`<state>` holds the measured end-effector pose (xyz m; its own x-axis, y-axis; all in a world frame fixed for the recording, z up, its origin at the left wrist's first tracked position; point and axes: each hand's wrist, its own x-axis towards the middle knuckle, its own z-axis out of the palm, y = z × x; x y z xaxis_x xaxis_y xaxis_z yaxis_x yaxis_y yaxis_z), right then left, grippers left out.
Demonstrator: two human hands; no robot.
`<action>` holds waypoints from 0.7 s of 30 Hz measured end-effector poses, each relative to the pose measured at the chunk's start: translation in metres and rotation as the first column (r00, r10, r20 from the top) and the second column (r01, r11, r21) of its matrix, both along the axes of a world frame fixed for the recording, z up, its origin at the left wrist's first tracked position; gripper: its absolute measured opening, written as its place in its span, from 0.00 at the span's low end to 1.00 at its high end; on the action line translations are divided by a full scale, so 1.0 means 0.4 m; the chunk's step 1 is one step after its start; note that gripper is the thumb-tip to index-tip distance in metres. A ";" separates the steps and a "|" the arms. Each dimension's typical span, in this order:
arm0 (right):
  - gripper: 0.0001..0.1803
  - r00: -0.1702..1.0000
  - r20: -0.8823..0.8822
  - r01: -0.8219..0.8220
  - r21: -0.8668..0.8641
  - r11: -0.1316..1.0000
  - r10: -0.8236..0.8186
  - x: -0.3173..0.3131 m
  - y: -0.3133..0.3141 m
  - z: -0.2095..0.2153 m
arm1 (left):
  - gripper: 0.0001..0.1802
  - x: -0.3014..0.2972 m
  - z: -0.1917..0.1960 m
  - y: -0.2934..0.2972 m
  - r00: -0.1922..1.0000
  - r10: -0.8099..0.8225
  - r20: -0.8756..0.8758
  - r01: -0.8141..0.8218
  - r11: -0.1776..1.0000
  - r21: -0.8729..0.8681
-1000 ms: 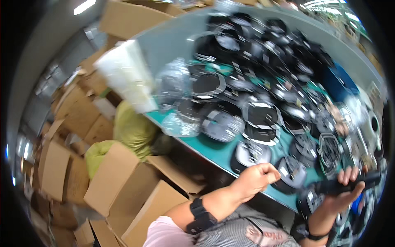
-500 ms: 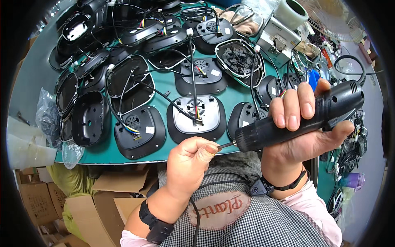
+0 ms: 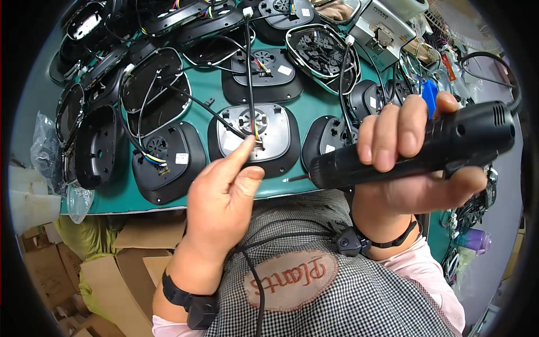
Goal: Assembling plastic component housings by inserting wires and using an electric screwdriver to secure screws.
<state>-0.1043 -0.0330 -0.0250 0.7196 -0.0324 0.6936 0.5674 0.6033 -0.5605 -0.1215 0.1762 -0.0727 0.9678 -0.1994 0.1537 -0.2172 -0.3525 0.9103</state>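
Observation:
My right hand (image 3: 393, 137) is wrapped round a black electric screwdriver (image 3: 460, 137). The tool lies nearly level above the table's front edge, its thin bit pointing left. My left hand (image 3: 219, 205) has its index finger stretched out, the fingertip at the coloured wires in the middle of a black housing with a silver plate (image 3: 275, 121). Its thumb stands apart, and nothing shows between thumb and finger. A black cable (image 3: 249, 67) rises from that housing to a white connector. Beside it at the left lies a black housing (image 3: 171, 160) with a white label.
Several black housings with cables crowd the green table (image 3: 202, 81). One shell (image 3: 323, 50) at the back holds many small black parts. A metal power box (image 3: 384, 36) stands at the back right. Cardboard boxes (image 3: 120, 286) are below the table at the left.
My left hand has let go of the screwdriver's bit and moved left and up to the silver-plated housing, index finger now extended. The screwdriver stays in my right hand. The whole view has shifted slightly.

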 end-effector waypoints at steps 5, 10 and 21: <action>0.44 0.999 0.048 0.026 -0.172 0.985 -0.018 0.006 0.006 -0.041 | 0.19 0.002 -0.041 0.009 0.934 -0.057 0.353 -0.119 0.882 0.456; 0.44 0.998 -0.001 0.064 -0.248 0.967 -0.066 0.010 0.033 -0.073 | 0.21 0.006 -0.068 0.012 0.899 -0.089 0.428 -0.155 0.850 0.503; 0.33 1.000 0.018 -0.011 -0.416 0.910 0.020 0.030 0.076 -0.045 | 0.21 0.011 -0.071 0.013 0.913 -0.065 0.404 -0.148 0.868 0.474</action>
